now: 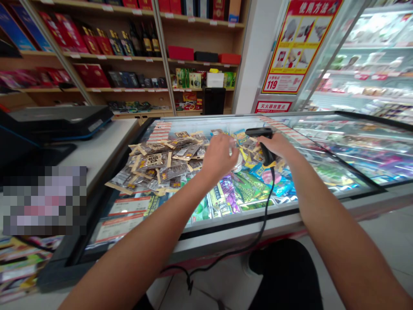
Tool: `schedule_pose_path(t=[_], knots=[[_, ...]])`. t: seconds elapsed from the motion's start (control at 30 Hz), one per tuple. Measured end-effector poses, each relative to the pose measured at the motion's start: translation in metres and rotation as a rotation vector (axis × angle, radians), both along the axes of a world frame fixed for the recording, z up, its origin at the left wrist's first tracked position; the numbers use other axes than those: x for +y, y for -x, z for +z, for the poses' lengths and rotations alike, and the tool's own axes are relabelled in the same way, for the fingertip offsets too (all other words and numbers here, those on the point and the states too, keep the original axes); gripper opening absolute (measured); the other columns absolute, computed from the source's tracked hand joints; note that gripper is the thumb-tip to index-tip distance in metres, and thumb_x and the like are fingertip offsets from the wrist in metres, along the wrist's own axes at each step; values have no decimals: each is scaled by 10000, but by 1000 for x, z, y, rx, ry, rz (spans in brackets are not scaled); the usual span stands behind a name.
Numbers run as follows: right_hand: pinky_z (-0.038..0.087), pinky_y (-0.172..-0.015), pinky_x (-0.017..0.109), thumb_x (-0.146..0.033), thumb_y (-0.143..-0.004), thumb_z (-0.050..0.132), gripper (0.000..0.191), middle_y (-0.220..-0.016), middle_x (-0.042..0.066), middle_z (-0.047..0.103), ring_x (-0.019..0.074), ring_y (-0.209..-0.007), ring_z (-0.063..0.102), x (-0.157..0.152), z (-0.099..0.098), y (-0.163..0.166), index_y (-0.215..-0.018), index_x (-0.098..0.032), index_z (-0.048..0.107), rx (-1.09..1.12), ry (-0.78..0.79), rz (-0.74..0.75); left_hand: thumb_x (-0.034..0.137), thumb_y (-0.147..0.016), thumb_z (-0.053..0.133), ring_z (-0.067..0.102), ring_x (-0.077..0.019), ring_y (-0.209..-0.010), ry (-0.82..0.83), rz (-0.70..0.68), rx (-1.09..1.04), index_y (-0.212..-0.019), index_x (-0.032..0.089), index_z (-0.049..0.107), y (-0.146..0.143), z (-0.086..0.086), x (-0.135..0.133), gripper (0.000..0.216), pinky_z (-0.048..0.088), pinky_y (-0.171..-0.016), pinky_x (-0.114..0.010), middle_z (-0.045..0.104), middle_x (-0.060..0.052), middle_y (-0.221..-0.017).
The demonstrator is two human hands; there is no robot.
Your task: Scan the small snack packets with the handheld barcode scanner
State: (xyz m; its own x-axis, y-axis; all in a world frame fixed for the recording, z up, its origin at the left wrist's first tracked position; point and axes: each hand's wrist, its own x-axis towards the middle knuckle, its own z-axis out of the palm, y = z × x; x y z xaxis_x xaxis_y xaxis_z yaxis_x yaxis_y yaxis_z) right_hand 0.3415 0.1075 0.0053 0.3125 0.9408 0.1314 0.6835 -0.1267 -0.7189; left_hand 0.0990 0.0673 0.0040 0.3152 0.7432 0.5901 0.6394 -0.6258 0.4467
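One black scanner was held in the right grip, handle pointing nearward. Piled packets lay just left of the left grip, the nearer hand; its fingers were curled, contents indeterminable.

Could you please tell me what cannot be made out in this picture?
In the head view:
Left hand: what, if anything, it holds; its own back hides this.
Scanner: part of its body, covered by the right hand.
Brown packets: small print too small and blurred; lower packets covered by upper ones.
Pixelated patch: whatever lies beneath, masked.
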Motion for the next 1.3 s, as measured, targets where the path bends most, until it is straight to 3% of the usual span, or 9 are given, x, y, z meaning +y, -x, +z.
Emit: schedule_pose_path(t=[0.17, 0.33, 0.43, 0.57, 0.7, 0.77, 0.93, 1.17, 1.3], knots=[[485, -491, 285, -346, -748, 639, 151, -668, 29, 632, 156, -530, 566, -13, 15, 19, -756, -195, 644, 576, -180, 21, 271, -887, 543, 696, -239, -905, 536, -228, -335, -1145, 159, 612, -44, -38, -5, 290, 535, -866, -395, 735, -122, -1093], [509, -520, 251, -373, -744, 663, 186, -654, -2, 611, 141, -554, 588, -26, 16, 54, -800, -203, 610, 898, -147, 245, 335, -886, 600, 693, -244, -911, 569, -295, -521, -1053, 191, 619, -52, -45, 11, 222, 537, -848, -391, 734, -100, -1059], [524, -540, 267, -373, -730, 659, 209, -667, 4, 626, 162, -586, 603, -32, 16, 68, -854, -209, 623, 970, -101, 318, 216, -856, 577, 658, -234, -928, 600, -206, -699, -847, 201, 604, -45, -40, 21, 32, 504, -905, -387, 708, -53, -898], [533, -571, 268, -304, -708, 643, 197, -752, 6, 650, 155, -628, 600, -41, 23, 65, -886, -223, 616, 1069, -176, 403, 252, -879, 435, 637, -210, -835, 683, -105, -972, -819, 214, 535, -27, -26, 30, 123, 508, -809, -360, 624, -38, -776], [391, -417, 240, -330, -711, 649, 185, -628, -26, 534, 94, -429, 414, -53, 31, 51, -832, -207, 584, 1012, 50, 682, 404, -930, 212, 479, -149, -508, 926, -458, -1310, -724, 228, 473, 0, -9, 29, 377, 438, -526, -310, 465, -16, -610], [314, -380, 230, -359, -719, 661, 211, -586, -33, 504, 78, -382, 363, -56, 32, 47, -819, -192, 581, 888, 156, 810, 529, -936, 185, 426, -132, -474, 919, -628, -1338, -715, 222, 507, 13, -2, 25, 497, 385, -463, -295, 456, -20, -603], [297, -359, 236, -395, -777, 648, 237, -591, 3, 574, 96, -364, 419, -57, 25, 49, -827, -170, 593, 694, 173, 955, 858, -820, 259, 457, -131, -491, 819, -638, -1271, -791, 221, 619, 27, 9, 18, 732, 411, -457, -312, 566, -58, -666], [327, -359, 227, -358, -825, 635, 203, -600, 15, 603, 103, -383, 469, -49, 19, 49, -836, -167, 570, 631, 165, 995, 540, -922, 436, 529, -95, -510, 839, -728, -1552, -868, 201, 619, 26, 19, 27, 389, 464, -507, -237, 567, 7, -662], [337, -357, 224, -360, -808, 645, 201, -593, 14, 591, 108, -397, 484, -46, 18, 48, -803, -175, 568, 640, 147, 968, 509, -900, 469, 563, -101, -554, 790, -662, -1584, -940, 206, 646, 27, 18, 31, 353, 493, -582, -242, 594, 8, -677]])
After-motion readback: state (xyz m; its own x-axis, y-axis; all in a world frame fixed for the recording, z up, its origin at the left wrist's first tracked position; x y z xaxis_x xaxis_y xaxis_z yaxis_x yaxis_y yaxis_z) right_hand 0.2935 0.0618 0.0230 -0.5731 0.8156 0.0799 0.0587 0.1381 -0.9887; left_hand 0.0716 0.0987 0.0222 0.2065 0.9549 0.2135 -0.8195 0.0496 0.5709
